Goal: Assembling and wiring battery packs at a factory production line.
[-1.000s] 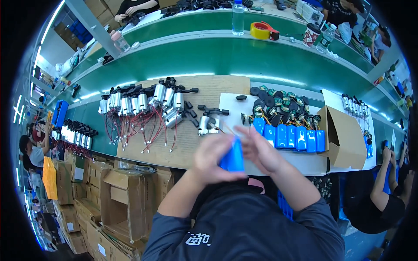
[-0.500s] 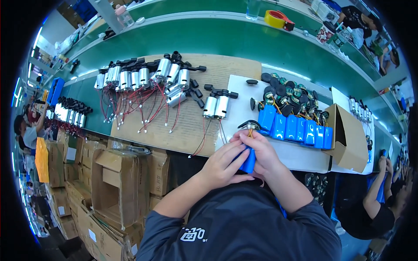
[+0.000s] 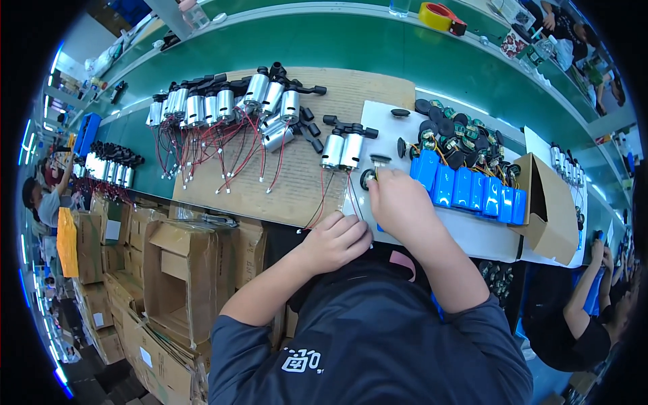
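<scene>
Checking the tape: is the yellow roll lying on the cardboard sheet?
No, the yellow tape roll lies on the green belt, beyond the cardboard sheet.

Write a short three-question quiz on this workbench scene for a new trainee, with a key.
1. True or false: the right hand reaches toward the small black disc part beside the two silver motors.
2. What colour are the battery packs lined up on the white sheet?
A. red
B. blue
C. yellow
3. Where does the left hand rest, closed into a fist?

Key
1. True
2. B
3. At the near edge of the bench, just below the wires of the two silver motors.
</scene>
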Tool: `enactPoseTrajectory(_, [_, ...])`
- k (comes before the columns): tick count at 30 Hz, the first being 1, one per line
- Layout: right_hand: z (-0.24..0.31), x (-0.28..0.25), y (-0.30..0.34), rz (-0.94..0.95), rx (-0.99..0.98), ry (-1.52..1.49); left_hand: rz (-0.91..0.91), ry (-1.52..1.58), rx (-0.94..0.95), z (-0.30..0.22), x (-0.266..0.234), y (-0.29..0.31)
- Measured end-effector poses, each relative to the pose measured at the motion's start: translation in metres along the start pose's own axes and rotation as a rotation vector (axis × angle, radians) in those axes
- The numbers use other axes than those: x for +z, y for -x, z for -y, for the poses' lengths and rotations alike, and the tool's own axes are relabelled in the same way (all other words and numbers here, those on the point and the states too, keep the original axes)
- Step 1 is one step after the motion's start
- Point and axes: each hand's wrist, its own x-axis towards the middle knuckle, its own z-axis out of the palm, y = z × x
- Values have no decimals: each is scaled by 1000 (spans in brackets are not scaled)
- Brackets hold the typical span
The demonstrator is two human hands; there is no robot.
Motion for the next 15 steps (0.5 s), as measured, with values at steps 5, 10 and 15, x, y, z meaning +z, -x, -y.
enactPoseTrajectory(5, [0,-24,-7,-18,-80,126,-130,161,-111,2,-7,-19])
enactPoseTrajectory(10, [0,-34,-6,20,126,-700,-313,962,-874,-2,-5,-16])
enactPoseTrajectory(15, [4,-9,10,1,375,-1337,-287,815,-853,9,-8,-31])
